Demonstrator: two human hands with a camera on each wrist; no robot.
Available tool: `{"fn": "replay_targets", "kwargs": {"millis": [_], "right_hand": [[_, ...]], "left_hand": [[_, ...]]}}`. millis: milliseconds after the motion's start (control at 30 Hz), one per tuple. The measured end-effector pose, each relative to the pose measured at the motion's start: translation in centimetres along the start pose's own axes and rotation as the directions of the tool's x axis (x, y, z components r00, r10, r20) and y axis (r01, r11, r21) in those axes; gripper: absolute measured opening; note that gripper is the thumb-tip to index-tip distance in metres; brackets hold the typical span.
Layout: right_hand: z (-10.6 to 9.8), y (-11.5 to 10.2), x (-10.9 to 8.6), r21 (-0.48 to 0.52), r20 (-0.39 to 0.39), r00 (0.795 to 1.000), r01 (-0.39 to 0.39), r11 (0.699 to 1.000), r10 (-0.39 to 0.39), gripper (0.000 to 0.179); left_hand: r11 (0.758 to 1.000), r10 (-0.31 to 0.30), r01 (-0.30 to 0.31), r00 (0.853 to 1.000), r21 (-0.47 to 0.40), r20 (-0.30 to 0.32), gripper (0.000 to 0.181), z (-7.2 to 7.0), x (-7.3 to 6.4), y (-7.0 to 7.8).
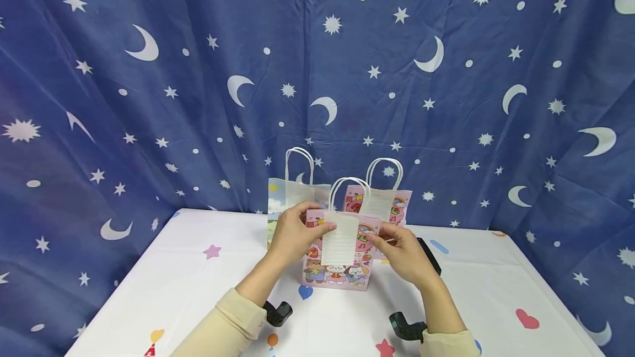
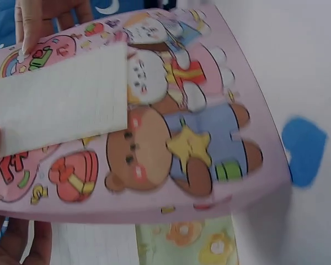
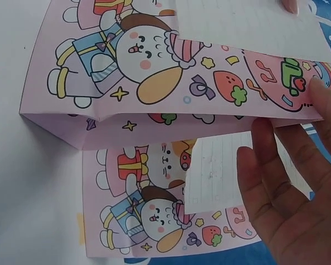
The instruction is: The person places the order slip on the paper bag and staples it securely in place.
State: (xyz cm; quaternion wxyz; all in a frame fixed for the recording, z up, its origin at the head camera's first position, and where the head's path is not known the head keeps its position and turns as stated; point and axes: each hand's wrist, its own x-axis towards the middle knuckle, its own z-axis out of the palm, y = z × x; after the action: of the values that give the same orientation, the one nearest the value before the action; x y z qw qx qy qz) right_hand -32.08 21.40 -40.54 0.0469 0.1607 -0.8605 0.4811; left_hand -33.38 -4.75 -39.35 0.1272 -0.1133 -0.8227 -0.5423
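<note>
A pink paper gift bag (image 1: 335,281) with cartoon animals and white handles (image 1: 350,180) stands upright at the table's middle. On its front lies a white lined paper slip (image 1: 339,244). My left hand (image 1: 291,233) grips the bag's upper left edge, its thumb pressing the slip's left side. The right hand (image 1: 404,252) pinches the upper right edge, with thumb in front and fingers behind. In the right wrist view, the bag's folded side panel (image 3: 171,130) shows beneath its printed front (image 3: 154,61).
Behind stand two more handled bags with paper slips: a blue-green one (image 1: 275,203) at left and a pink one (image 1: 403,205) at right. Partly hidden by my right hand is a black object (image 1: 430,255). A starry blue curtain (image 1: 317,70) hangs behind the white patterned tablecloth (image 1: 198,269).
</note>
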Motion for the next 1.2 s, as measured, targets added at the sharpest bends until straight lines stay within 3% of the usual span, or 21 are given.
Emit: {"fn": "replay_targets", "kwargs": {"millis": [133, 267, 467, 667, 767, 1000, 1133, 1200], "right_hand": [[0.3, -0.3, 0.1, -0.010, -0.036, 0.999, -0.001, 1.000, 0.000, 0.020], [1.1, -0.8, 0.2, -0.046, -0.115, 0.993, 0.001, 0.999, -0.006, 0.028], [1.9, -1.1, 0.4, -0.076, -0.217, 0.976, -0.015, 0.997, -0.002, 0.025], [2.1, -1.1, 0.4, -0.076, -0.221, 0.975, -0.027, 0.997, 0.009, 0.025], [2.0, -1.0, 0.3, -0.084, -0.212, 0.977, -0.029, 0.996, 0.010, 0.026], [0.6, -0.8, 0.1, -0.069, -0.138, 0.990, -0.018, 0.997, 0.008, 0.022], [-1.4, -0.2, -0.1, -0.069, -0.205, 0.979, -0.009, 0.998, -0.006, 0.020], [-2.5, 0.2, -0.2, -0.088, -0.263, 0.965, -0.044, 0.995, 0.020, 0.023]], "left_hand": [[0.998, -0.025, 0.026, 1.000, -0.057, 0.017, 0.029, 0.3, 0.2, 0.1], [0.998, -0.015, 0.015, 1.000, -0.054, 0.006, 0.028, 0.6, 0.3, 0.2], [0.994, -0.005, 0.008, 1.000, -0.106, 0.031, 0.029, 0.9, 0.4, -0.3], [0.967, -0.009, 0.041, 0.992, -0.251, 0.128, 0.027, 0.8, -0.1, -1.7], [0.959, -0.020, 0.061, 0.989, -0.278, 0.149, 0.028, 0.8, -0.2, -2.0], [0.954, -0.062, 0.093, 0.991, -0.285, 0.115, 0.027, 0.6, -0.6, -2.3], [0.951, -0.058, 0.092, 0.991, -0.294, 0.123, 0.025, 0.5, -0.5, -2.2], [0.949, -0.048, 0.087, 0.990, -0.303, 0.135, 0.026, 0.6, -0.3, -1.9]]}}
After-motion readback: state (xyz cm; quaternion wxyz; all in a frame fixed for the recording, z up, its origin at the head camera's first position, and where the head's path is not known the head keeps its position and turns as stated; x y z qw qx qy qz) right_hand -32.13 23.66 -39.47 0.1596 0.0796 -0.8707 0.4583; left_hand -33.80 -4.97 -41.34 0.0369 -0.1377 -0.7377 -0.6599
